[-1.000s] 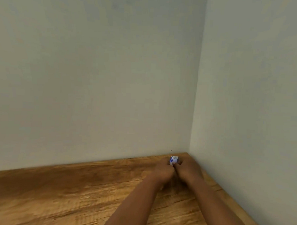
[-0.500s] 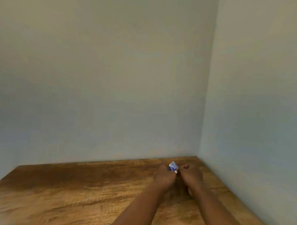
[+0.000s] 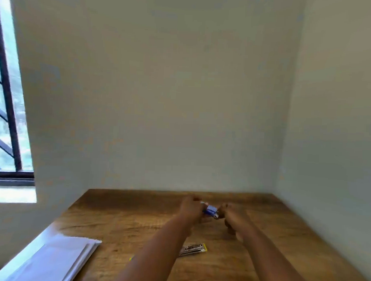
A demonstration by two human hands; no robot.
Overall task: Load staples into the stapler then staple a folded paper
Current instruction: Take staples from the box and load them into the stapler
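- The left hand (image 3: pixel 191 208) is curling its fingers around one end of a small blue-and-white staple box (image 3: pixel 209 210), gripping it above the wooden table (image 3: pixel 117 214).
- The right hand (image 3: pixel 232 214) is sitting just beside the box's other end, fingers curled; whether they are touching it is too blurred to tell.
- The stapler (image 3: pixel 193 249) is lying on the table nearer the person, partly hidden under the left forearm.
- The folded paper (image 3: pixel 54 260) is resting at the table's left edge.
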